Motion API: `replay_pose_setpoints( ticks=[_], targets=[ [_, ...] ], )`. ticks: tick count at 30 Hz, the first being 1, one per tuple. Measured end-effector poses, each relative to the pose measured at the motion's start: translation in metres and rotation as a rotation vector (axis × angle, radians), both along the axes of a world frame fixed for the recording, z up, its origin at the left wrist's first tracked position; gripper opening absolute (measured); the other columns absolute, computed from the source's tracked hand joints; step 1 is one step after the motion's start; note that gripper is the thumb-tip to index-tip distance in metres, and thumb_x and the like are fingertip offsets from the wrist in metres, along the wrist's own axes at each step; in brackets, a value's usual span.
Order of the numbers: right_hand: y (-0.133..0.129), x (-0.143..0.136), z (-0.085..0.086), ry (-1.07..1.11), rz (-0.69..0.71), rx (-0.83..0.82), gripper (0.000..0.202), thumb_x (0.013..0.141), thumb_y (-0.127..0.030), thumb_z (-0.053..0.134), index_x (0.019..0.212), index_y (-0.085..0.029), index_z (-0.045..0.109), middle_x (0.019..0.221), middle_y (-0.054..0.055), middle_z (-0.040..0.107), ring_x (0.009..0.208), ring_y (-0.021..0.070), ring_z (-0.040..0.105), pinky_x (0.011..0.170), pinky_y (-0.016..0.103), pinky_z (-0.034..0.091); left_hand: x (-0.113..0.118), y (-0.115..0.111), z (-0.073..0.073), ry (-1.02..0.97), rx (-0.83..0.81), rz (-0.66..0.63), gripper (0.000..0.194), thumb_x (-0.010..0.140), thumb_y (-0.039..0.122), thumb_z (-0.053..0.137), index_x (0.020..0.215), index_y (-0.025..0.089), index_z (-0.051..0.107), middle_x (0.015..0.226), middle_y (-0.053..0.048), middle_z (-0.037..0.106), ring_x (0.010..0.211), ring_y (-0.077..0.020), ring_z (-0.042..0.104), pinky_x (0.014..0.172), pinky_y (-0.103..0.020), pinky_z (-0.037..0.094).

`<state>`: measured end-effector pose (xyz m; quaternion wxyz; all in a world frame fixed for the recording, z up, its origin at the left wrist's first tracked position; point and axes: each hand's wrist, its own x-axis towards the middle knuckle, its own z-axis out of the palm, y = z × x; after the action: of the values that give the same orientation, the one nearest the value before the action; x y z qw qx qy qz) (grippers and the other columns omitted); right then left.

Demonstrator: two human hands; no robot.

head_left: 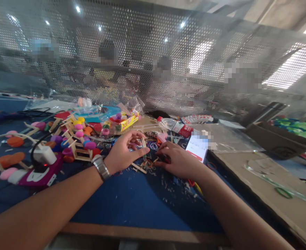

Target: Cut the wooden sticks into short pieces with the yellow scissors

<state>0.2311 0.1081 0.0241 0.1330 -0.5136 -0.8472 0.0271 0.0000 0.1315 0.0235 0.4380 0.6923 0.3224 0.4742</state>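
Observation:
My left hand (pixel 128 151), with a metal watch at its wrist, pinches small pale wooden sticks (pixel 143 142) between thumb and fingers. To its right, my right hand (pixel 172 158) reaches down with bent fingers to a pile of small coloured bits and rubber bands (pixel 150 164); whatever its fingertips may hold is hidden. A loose wooden stick (pixel 138 168) lies on the blue table below my left hand. Wooden-stick pieces with coloured round caps (pixel 82 152) crowd the table on the left.
A purple power strip (pixel 42 175) with a white plug stands at left. Behind are a yellow box (pixel 129 121) and a plastic bottle (pixel 177 126). A lit phone (pixel 197 147) lies beside my right hand. Cardboard (pixel 267 184) covers the right side; a perforated screen (pixel 142 45) rises behind.

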Motion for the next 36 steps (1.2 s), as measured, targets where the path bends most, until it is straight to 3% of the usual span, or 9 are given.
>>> replay_pose_setpoints(
  ticks=[2, 9, 12, 15, 19, 22, 25, 29, 36],
  targets=[
    [0.0, -0.001, -0.001, -0.002, 0.008, 0.011, 0.023, 0.079, -0.035, 0.079, 0.097, -0.02, 0.08, 0.11, 0.014, 0.068, 0.098, 0.0312, 0.069, 0.091, 0.05, 0.055, 0.0, 0.001, 0.0, -0.008, 0.006, 0.001, 0.038, 0.075, 0.033, 0.078, 0.104, 0.018, 0.059, 0.111, -0.011, 0.067, 0.092, -0.0175, 0.064, 0.076, -0.031, 0.054],
    [-0.001, -0.007, 0.003, 0.023, 0.028, -0.004, 0.002, 0.08, -0.022, 0.076, 0.079, -0.021, 0.077, 0.103, 0.012, 0.068, 0.091, 0.0272, 0.069, 0.086, 0.046, 0.056, 0.0, 0.001, 0.0, -0.02, 0.005, 0.006, 0.039, 0.074, 0.032, 0.078, 0.104, 0.018, 0.058, 0.11, -0.01, 0.066, 0.091, -0.0172, 0.063, 0.074, -0.031, 0.053],
    [-0.003, -0.01, 0.008, 0.052, 0.057, -0.028, 0.009, 0.08, -0.014, 0.072, 0.073, -0.02, 0.074, 0.096, 0.01, 0.071, 0.09, 0.0272, 0.068, 0.086, 0.046, 0.054, 0.0, 0.001, 0.0, -0.013, 0.008, 0.009, 0.039, 0.074, 0.033, 0.078, 0.103, 0.018, 0.058, 0.109, -0.01, 0.066, 0.091, -0.017, 0.062, 0.073, -0.03, 0.053],
    [-0.005, -0.013, 0.013, 0.215, 0.054, -0.071, 0.01, 0.082, -0.015, 0.064, 0.076, -0.021, 0.071, 0.082, 0.005, 0.071, 0.077, 0.0219, 0.066, 0.073, 0.037, 0.052, 0.0, 0.002, 0.0, -0.009, 0.015, 0.011, 0.038, 0.074, 0.034, 0.078, 0.103, 0.018, 0.058, 0.108, -0.01, 0.066, 0.091, -0.0169, 0.063, 0.072, -0.029, 0.053],
    [-0.007, -0.016, 0.016, 0.655, 0.043, -0.371, 0.014, 0.085, -0.032, 0.064, 0.078, -0.02, 0.066, 0.067, -0.001, 0.066, 0.06, 0.0147, 0.06, 0.056, 0.028, 0.046, 0.0, 0.003, -0.001, -0.017, 0.018, 0.021, 0.04, 0.073, 0.035, 0.078, 0.103, 0.018, 0.058, 0.107, -0.01, 0.066, 0.091, -0.0172, 0.063, 0.071, -0.029, 0.053],
    [-0.009, -0.019, 0.013, 0.985, 0.085, -0.62, 0.019, 0.076, -0.034, 0.075, 0.086, -0.02, 0.066, 0.072, -0.002, 0.068, 0.065, 0.0132, 0.064, 0.063, 0.026, 0.049, -0.001, 0.005, -0.001, -0.021, 0.004, 0.025, 0.04, 0.073, 0.035, 0.077, 0.103, 0.018, 0.058, 0.108, -0.01, 0.066, 0.092, -0.0174, 0.063, 0.073, -0.029, 0.053],
    [-0.011, -0.022, 0.009, 1.152, 0.112, -0.768, 0.037, 0.073, -0.031, 0.08, 0.106, -0.022, 0.066, 0.076, -0.002, 0.07, 0.069, 0.0123, 0.066, 0.063, 0.024, 0.05, -0.002, 0.005, 0.001, -0.015, -0.014, 0.026, 0.039, 0.074, 0.035, 0.076, 0.104, 0.018, 0.058, 0.108, -0.01, 0.066, 0.092, -0.0179, 0.064, 0.074, -0.031, 0.054],
    [-0.014, -0.026, 0.007, 1.125, 0.149, -0.824, 0.03, 0.079, -0.034, 0.077, 0.105, -0.022, 0.068, 0.076, -0.001, 0.071, 0.064, 0.0109, 0.062, 0.055, 0.023, 0.046, -0.003, 0.006, 0.003, -0.017, -0.028, 0.035, 0.036, 0.076, 0.034, 0.075, 0.104, 0.018, 0.058, 0.11, -0.011, 0.066, 0.092, -0.0182, 0.064, 0.075, -0.031, 0.054],
    [-0.021, -0.035, 0.008, 0.886, 0.203, -0.793, 0.027, 0.076, -0.036, 0.079, 0.09, -0.02, 0.062, 0.076, -0.001, 0.069, 0.069, 0.0135, 0.064, 0.066, 0.028, 0.049, -0.005, 0.006, -0.001, 0.034, 0.058, -0.021, 0.046, 0.072, 0.032, 0.081, 0.11, 0.017, 0.057, 0.116, -0.012, 0.066, 0.094, -0.019, 0.064, 0.079, -0.034, 0.053]
  ],
)
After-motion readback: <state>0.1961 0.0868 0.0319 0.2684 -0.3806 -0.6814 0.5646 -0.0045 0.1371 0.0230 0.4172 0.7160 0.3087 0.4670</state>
